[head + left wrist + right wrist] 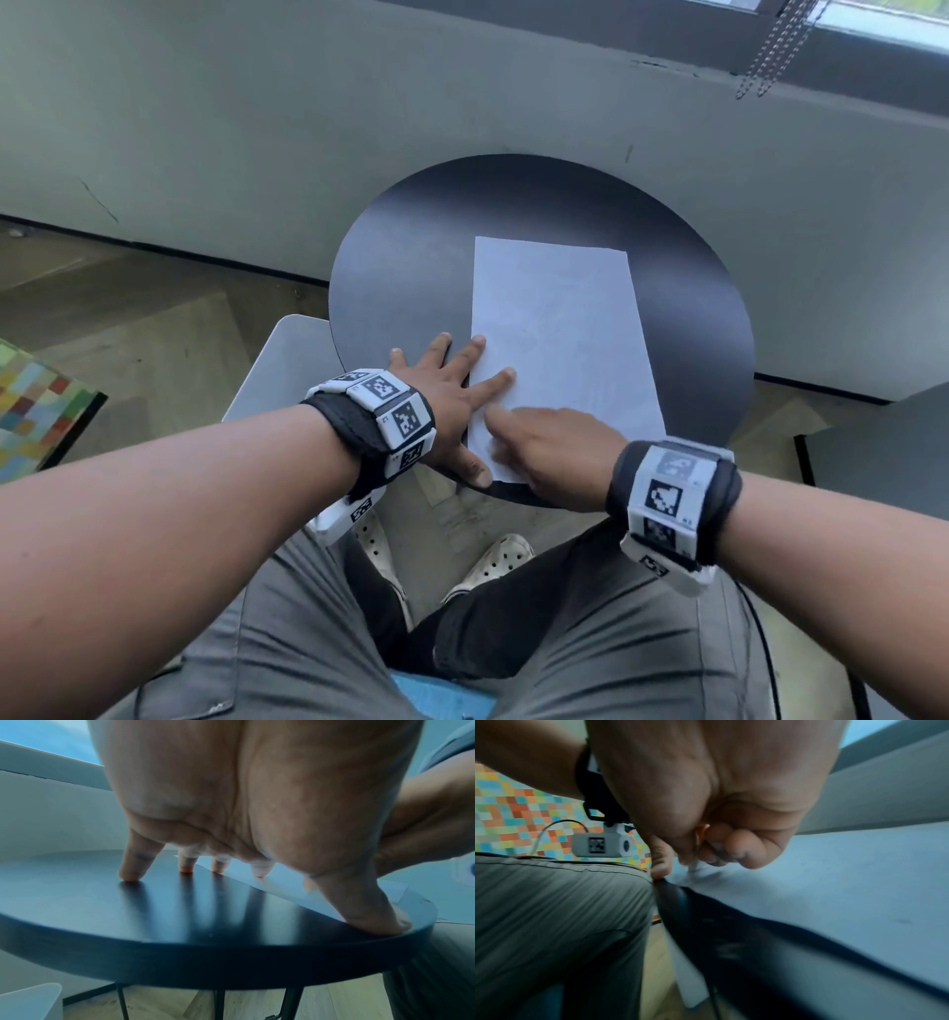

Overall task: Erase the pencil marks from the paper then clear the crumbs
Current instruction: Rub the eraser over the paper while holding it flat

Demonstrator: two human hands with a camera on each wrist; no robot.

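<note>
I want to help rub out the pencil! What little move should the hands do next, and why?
Probably rub the right hand a little farther up the white paper sheet. Faint grey marks still show there. The right hand's curled fingers pinch something small, perhaps an eraser, near the sheet's near corner, while the left hand presses flat on its edge on the round black table.

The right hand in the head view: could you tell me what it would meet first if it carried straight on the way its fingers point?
Most likely the left hand: the right hand points leftward across the near end of the white paper sheet, towards the left fingers spread there.
</note>
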